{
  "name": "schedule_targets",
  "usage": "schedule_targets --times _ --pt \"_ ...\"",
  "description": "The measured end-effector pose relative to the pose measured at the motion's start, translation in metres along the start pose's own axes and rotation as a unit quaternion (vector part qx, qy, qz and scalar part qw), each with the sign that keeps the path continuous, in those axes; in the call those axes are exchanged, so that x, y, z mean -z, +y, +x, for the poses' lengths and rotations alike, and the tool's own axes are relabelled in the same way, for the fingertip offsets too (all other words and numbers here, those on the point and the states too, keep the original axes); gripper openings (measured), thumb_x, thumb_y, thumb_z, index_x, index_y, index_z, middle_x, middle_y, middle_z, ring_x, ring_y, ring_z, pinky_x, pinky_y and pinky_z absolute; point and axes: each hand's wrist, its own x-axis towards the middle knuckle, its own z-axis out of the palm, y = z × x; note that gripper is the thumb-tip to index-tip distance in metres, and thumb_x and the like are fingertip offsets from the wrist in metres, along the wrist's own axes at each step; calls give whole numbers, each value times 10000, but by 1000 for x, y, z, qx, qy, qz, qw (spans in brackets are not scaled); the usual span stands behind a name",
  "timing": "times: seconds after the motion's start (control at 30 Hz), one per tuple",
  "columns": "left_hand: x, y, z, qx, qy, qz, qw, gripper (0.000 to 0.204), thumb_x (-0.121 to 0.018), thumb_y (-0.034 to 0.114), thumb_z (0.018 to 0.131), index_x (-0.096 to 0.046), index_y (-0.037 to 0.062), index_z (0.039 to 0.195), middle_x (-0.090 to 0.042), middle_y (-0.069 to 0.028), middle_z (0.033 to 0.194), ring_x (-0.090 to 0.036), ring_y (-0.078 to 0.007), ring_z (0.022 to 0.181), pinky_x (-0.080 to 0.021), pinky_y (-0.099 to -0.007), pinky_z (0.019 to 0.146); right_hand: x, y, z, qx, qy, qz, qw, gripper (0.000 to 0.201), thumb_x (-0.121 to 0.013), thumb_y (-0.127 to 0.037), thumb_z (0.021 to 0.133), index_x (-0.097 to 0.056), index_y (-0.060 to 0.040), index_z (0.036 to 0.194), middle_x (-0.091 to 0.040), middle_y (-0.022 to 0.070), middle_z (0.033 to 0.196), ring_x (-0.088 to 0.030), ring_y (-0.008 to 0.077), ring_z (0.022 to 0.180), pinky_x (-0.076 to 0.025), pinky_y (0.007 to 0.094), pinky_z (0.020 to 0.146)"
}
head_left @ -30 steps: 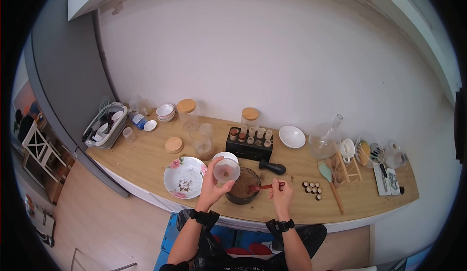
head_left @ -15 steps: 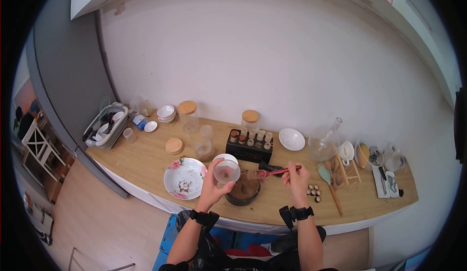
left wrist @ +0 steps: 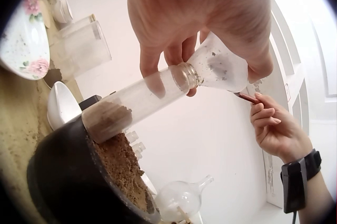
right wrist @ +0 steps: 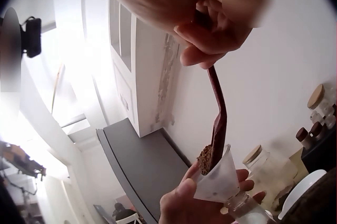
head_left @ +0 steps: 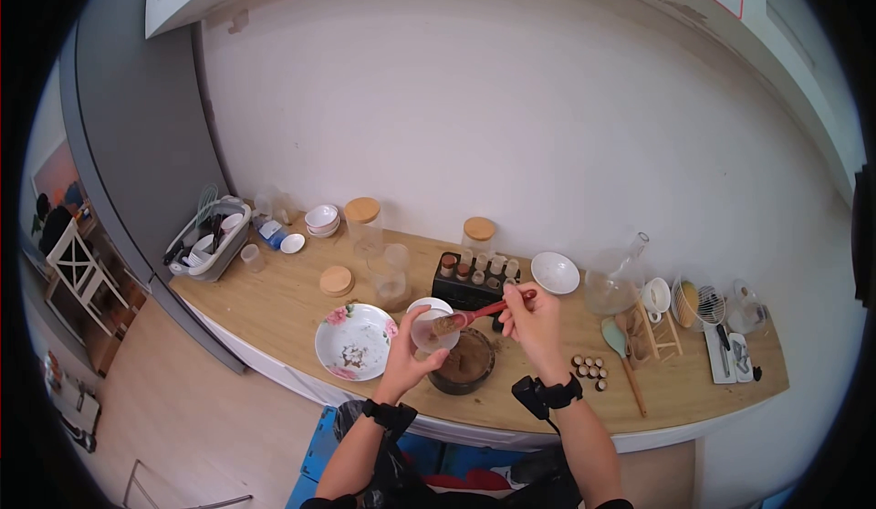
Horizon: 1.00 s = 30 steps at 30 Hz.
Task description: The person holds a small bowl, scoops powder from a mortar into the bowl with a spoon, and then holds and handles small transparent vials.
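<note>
While gripping vial (left wrist: 138,99) and funnel (right wrist: 218,177) in left hand (head_left: 411,356), spooning powder with red spoon (head_left: 474,314) pinched in right hand (head_left: 532,320). Next, judging by this: tip gently, keep spoon over funnel.

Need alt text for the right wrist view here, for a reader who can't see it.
The right hand pinches a red spoon heaped with brown powder, its tip inside a clear funnel. The left hand holds the funnel on a glass tube; a white wall and cork-lidded jars are behind.
</note>
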Motion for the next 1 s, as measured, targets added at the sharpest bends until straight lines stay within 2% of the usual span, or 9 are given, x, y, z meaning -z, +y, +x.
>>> schedule_targets --times 0.07,0.27,0.47,0.67,0.73,0.77,0.83,1.0 --pt "0 0 1 -1 0 -2 1000 779 -768 146 731 -340 74 1378 -462 -126 1291 -499 -223 1173 -407 -356 996 -5 3 -2 34 -6 -24 999 194 -597 -169 934 -587 3 843 -575 31 622 -516 73 446 -370 208 410" --pt "2 -3 2 -8 -9 4 1000 786 -771 153 734 -333 63 1381 -444 -140 1312 -489 -234 1192 -398 -365 1014 -12 4 -6 63 -24 -53 996 195 -609 -157 926 -594 17 840 -587 39 635 -528 71 455 -398 211 425" --pt "2 -3 2 -6 -13 3 1000 788 -771 167 738 -331 57 1383 -445 -146 1313 -490 -235 1196 -400 -363 1009 -11 0 -7 57 -6 -48 997 182 -611 -141 922 -591 25 849 -597 45 644 -549 71 482 -409 213 431" --pt "0 -4 1 -11 -7 9 1000 788 -774 179 735 -336 53 1378 -501 -149 1261 -525 -235 1153 -418 -359 986 -14 -3 -14 90 -50 -86 991 141 -622 -120 912 -598 13 873 -604 39 657 -554 72 502 -414 211 459" --pt "0 -1 3 -5 -8 22 1000 822 -788 271 735 -317 62 1376 -539 -130 1189 -526 -210 1120 -413 -346 968 -15 -2 -17 94 -61 -91 990 135 -621 -116 911 -599 13 879 -604 37 659 -554 71 507 -416 212 463" --pt "0 -1 3 -6 -8 22 1000 822 -788 271 735 -317 62 1376 -539 -130 1189 -526 -210 1120 -413 -346 968 -15 -3 -17 99 -73 -97 988 129 -620 -112 911 -600 12 884 -605 35 661 -553 69 512 -418 212 468" --pt "2 -2 2 -10 -3 30 1000 780 -780 180 727 -348 47 1363 -535 -153 1217 -550 -231 1115 -429 -359 969 -15 -8 -20 83 -60 -74 992 129 -619 -112 912 -602 14 889 -605 32 662 -557 67 525 -425 212 474" --pt "0 0 1 -1 -7 6 1000 772 -775 178 731 -350 46 1362 -536 -151 1217 -552 -232 1114 -433 -357 966 -17 -4 -26 131 -95 -124 979 107 -621 -98 902 -614 8 917 -620 43 680 -569 77 528 -445 216 496"
